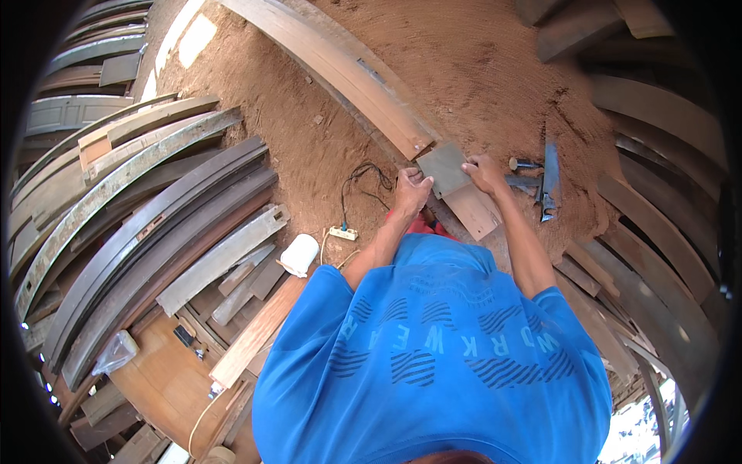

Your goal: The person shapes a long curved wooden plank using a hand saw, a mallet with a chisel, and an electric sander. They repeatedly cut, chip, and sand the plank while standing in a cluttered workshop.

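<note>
Both my hands hold a grey sheet of sandpaper [444, 167] pressed on a light wooden board [473, 210]. My left hand [410, 190] grips the sheet's left edge with closed fingers. My right hand [485, 172] grips its right edge. The board runs on under the sheet as a long plank [340, 69] stretching up and to the left over sawdust-covered ground. My blue shirt [433, 356] fills the lower middle of the view.
Metal tools [543, 184] lie on the sawdust right of my right hand. A white power strip [344, 233] with a black cable and a white roll [299, 254] lie to the left. Stacked planks [154, 216] line the left side, more boards [657, 232] the right.
</note>
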Demonstrator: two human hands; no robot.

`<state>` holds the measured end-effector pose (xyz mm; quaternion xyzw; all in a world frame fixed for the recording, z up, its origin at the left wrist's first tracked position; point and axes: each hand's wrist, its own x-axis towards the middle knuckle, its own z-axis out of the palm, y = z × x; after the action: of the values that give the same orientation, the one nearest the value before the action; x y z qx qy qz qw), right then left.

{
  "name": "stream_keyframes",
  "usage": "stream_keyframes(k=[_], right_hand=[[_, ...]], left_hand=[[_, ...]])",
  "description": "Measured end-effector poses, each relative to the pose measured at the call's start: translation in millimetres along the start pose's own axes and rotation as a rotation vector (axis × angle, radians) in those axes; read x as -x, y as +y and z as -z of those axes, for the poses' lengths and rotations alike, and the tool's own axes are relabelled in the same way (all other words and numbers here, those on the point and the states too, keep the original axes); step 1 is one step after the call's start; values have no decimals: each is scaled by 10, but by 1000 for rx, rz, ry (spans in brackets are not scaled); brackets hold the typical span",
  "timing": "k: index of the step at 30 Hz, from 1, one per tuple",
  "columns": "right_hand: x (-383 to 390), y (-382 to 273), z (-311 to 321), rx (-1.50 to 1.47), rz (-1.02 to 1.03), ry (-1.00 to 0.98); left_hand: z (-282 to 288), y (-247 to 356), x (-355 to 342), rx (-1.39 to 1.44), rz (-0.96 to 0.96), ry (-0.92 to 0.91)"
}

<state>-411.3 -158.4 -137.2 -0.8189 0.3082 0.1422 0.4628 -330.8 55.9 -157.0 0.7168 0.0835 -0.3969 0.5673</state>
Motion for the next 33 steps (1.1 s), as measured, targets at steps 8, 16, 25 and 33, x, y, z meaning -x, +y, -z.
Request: stream_keyframes(k=[8, 16, 25, 33], right_hand=[[450, 417, 300, -66, 88, -121], [528, 567, 212, 20, -64, -96], [578, 660, 114, -98, -50, 1], [253, 35, 258, -177, -10, -68]], left_hand=[[71, 429, 170, -762, -464, -57], [-18, 532, -12, -1226, -829, -378], [128, 700, 473, -1229, -305, -262], [450, -123, 77, -547, -180, -3]])
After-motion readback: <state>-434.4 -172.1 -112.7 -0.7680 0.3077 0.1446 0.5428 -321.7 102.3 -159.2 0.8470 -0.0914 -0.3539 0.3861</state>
